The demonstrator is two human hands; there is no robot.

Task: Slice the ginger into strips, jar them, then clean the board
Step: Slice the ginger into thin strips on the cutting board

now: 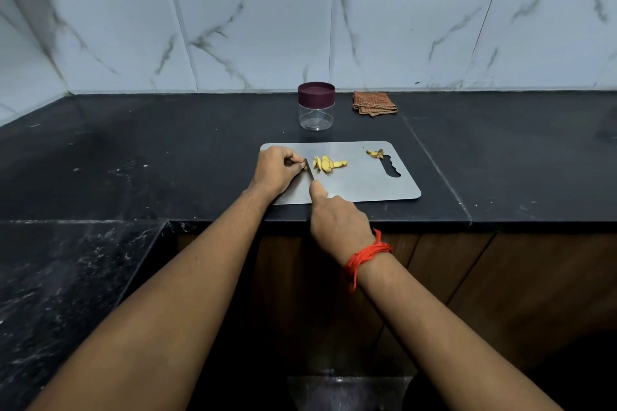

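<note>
Left hand: the left hand (275,167) is resting on the board's left end, its fingers (293,160) curling in at the knife tip; whether they are pinching a piece of ginger there is too small to tell.
Right hand: the right hand (337,220) is clenching the knife (309,173) handle, the blade pointing away toward the left hand.
Ginger: the ginger slices (329,163) are lying fanned on the steel board (360,183), just right of the blade; peel scraps (375,153) are sitting near the handle slot.
Jar: the jar (316,106) is standing lidded and empty behind the board on the table (167,143), a folded cloth (374,103) beside it.
Stage: slicing is probably under way; strips not yet jarred.
Risk: the fingertips are sitting very near the edge, so a slip could nick them; the smooth metal board could be letting slices skid.
</note>
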